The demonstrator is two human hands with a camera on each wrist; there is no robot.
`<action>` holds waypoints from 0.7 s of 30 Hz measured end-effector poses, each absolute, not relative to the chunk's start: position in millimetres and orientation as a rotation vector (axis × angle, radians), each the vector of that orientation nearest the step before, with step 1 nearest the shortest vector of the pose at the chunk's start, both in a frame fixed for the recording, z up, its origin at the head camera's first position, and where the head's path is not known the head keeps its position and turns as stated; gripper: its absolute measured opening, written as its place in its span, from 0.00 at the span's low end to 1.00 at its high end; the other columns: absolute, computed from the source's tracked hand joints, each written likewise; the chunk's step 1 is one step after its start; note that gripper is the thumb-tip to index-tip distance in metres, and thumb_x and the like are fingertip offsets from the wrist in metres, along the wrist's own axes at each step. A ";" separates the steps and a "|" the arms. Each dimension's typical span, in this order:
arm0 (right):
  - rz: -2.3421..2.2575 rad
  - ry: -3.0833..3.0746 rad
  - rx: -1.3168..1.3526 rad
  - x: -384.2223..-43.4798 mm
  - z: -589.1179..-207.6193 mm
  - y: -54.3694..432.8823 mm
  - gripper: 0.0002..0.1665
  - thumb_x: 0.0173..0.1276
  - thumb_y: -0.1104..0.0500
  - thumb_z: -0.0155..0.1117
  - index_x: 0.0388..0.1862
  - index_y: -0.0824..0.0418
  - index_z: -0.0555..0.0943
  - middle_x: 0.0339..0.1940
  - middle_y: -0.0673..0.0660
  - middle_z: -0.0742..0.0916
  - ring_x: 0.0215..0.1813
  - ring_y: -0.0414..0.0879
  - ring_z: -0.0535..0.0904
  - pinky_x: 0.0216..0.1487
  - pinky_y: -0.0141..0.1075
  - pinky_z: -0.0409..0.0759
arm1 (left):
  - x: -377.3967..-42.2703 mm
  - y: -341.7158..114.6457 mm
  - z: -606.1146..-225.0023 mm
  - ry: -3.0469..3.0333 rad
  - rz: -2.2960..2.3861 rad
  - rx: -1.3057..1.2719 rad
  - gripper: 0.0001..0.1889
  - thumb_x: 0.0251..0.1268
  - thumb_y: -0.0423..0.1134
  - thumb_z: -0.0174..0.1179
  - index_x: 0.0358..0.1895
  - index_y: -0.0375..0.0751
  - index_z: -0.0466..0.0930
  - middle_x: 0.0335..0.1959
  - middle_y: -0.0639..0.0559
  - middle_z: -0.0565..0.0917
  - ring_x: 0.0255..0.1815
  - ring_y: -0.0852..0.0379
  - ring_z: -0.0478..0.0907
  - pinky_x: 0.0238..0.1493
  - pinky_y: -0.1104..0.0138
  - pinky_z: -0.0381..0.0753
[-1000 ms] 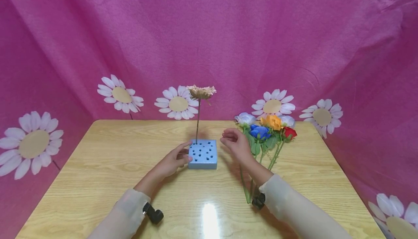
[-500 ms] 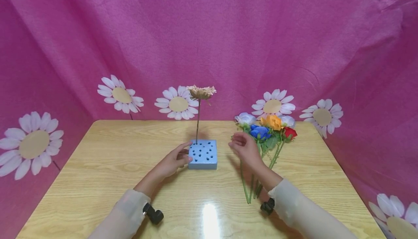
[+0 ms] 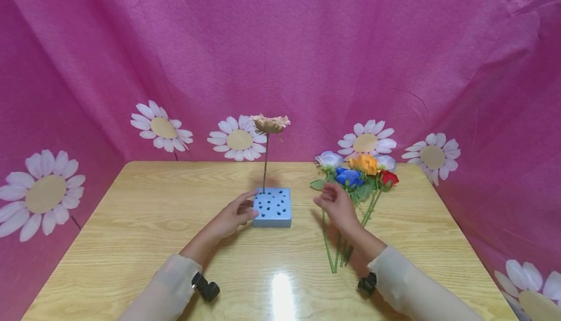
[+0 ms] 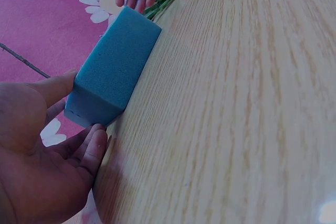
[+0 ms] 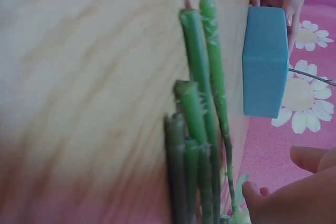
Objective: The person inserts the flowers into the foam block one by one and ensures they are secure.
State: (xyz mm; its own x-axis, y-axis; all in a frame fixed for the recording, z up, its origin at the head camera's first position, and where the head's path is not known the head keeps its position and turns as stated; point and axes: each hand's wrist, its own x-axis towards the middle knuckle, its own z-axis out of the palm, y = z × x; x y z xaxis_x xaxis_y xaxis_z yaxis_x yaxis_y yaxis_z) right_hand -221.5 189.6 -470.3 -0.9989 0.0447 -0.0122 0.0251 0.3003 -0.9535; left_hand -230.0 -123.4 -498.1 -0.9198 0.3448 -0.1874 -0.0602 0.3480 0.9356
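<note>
A light blue foam block [image 3: 272, 223], its top dotted with holes, sits mid-table. Upright in its back left part stands a beige flower [image 3: 269, 125] on a thin dark stem. My left hand [image 3: 230, 218] grips the block's left end between thumb and fingers, as the left wrist view [image 4: 52, 145] also shows. To the right, my right hand [image 3: 342, 212] hovers over flower stems with loosely bent fingers, apparently holding nothing. Beyond it lie a blue rose [image 3: 349, 177], an orange rose [image 3: 367, 164], a red rose [image 3: 389, 179] and pale lilac-white roses [image 3: 329, 159].
The wooden table [image 3: 144, 204] ends at a pink curtain [image 3: 280, 58] printed with large daisies, which also hangs along both sides. Green stem ends [image 5: 197, 103] point toward the table's front. A small black camera [image 3: 367, 284] is strapped to the right wrist.
My right hand has moved right and slightly toward me, away from the block and over the stems, uncovering a green leaf. The left hand and block have stayed put.
</note>
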 end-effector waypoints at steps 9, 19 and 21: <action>1.751 -2.580 -0.129 -216.3 -479.3 196.2 0.37 0.70 0.67 0.69 0.73 0.74 0.66 0.68 0.74 0.77 0.69 0.67 0.75 0.71 0.54 0.73 | -229.7 -123.7 -496.5 2.258 1.599 0.283 0.33 0.77 0.40 0.60 0.81 0.56 0.60 0.73 0.37 0.71 0.70 0.39 0.72 0.63 0.50 0.79; 1.655 -2.652 -0.152 -213.8 -485.3 198.7 0.37 0.68 0.67 0.71 0.72 0.77 0.67 0.63 0.76 0.80 0.65 0.67 0.78 0.68 0.52 0.76 | -230.2 -124.3 -497.2 2.265 1.596 0.285 0.33 0.77 0.39 0.60 0.81 0.56 0.61 0.72 0.37 0.71 0.69 0.40 0.73 0.64 0.50 0.79; 1.648 -2.663 -0.159 -212.7 -486.4 198.9 0.37 0.67 0.67 0.71 0.71 0.76 0.68 0.63 0.75 0.81 0.65 0.67 0.78 0.68 0.52 0.76 | -230.1 -124.3 -497.9 2.265 1.595 0.279 0.33 0.77 0.40 0.60 0.81 0.56 0.61 0.72 0.37 0.71 0.69 0.40 0.73 0.64 0.50 0.79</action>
State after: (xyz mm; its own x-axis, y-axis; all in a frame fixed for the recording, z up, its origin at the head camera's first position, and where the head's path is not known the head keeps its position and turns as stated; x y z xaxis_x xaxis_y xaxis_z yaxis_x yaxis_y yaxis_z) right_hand -212.7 198.9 -486.4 -0.9949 0.0892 -0.0480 0.0827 0.4427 -0.8929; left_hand -230.1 -124.3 -497.9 -0.9173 0.3585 -0.1733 -0.0423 0.3450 0.9376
